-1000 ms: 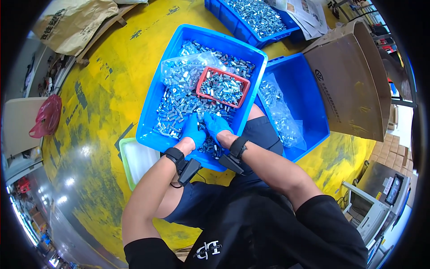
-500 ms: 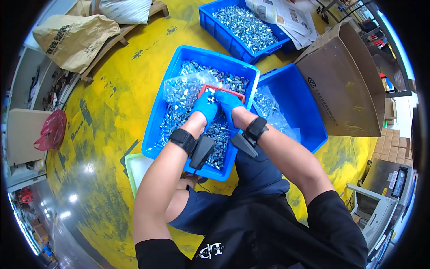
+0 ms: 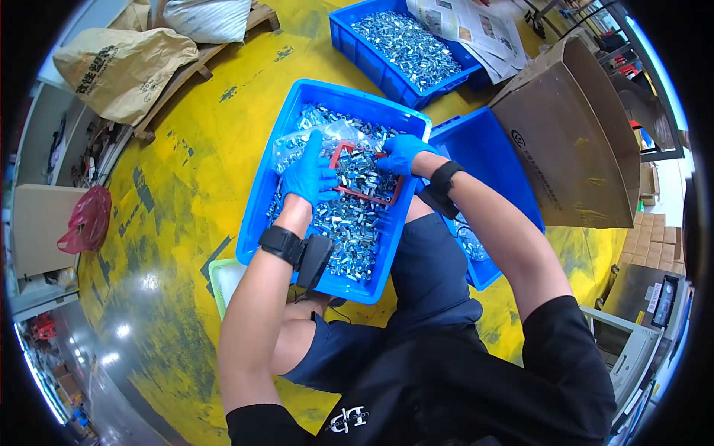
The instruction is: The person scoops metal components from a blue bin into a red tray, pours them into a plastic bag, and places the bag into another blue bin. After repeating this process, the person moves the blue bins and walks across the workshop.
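Observation:
A blue plastic tub [image 3: 259, 201] sits before me, filled with small shiny metal parts [image 3: 343, 241]. On these parts lies a shallow red tray [image 3: 366, 196], also heaped with metal pieces. At its left rim, my blue-gloved left hand [image 3: 309, 177] is open, thumb up and fingers stretched toward the tray. Over the tray's upper right side, the fingers of my gloved right hand [image 3: 405, 154] are bent together; what they hold, if anything, is hidden. A clear plastic bag [image 3: 290, 147] rests on the parts beside my left hand.
Beyond stands another blue tub [image 3: 338, 37] of metal parts, partly covered by newspaper [image 3: 483, 33]. At right are a blue bin [image 3: 513, 201] holding clear plastic and a large cardboard box [image 3: 554, 141]. A pallet [image 3: 208, 63] with sacks is at far left.
My hands have parted from the tray's middle: the left moved left and opened, the right moved right. The tray now shows heaped parts and sits slightly lower in the picture.

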Demonstrator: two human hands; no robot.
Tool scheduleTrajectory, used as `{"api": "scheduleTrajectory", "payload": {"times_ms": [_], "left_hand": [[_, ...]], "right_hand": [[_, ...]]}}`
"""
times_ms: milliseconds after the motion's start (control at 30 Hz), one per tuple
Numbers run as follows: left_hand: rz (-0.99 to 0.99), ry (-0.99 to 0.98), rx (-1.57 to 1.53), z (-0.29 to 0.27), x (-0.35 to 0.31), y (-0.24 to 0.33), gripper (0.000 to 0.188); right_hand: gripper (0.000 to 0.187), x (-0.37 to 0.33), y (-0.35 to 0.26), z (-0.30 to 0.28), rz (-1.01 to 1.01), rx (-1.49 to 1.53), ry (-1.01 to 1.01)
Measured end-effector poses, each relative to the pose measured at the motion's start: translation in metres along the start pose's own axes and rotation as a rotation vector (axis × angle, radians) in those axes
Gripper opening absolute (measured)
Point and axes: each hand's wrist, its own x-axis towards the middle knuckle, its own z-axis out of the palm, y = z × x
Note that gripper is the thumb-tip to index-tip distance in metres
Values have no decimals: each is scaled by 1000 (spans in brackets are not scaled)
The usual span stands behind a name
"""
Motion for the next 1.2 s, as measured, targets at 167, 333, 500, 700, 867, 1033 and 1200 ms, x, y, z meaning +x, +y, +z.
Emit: {"api": "scheduleTrajectory", "payload": {"times_ms": [167,333,500,700,867,1033,1200], "left_hand": [[74,-20,-43,7,19,-7,44],[356,16,23,-4,20,-24,31],[393,69,-22,-21,27,-31,24],[483,105,-13,-22,32,-39,28],[354,104,-14,-16,34,-33,30],[302,33,-8,-7,27,-27,32],[544,39,199,-30,49,-49,33]], "right_hand": [[36,23,4,12,-53,69,-78],[34,19,-9,17,24,98,-47],[33,26,8,22,-49,9,-179],[32,22,-10,23,-151,-3,-67],[38,20,6,48,-183,124,63],[42,15,5,57,-265,34,-16],[38,8,-14,53,-36,338,-113]]}}
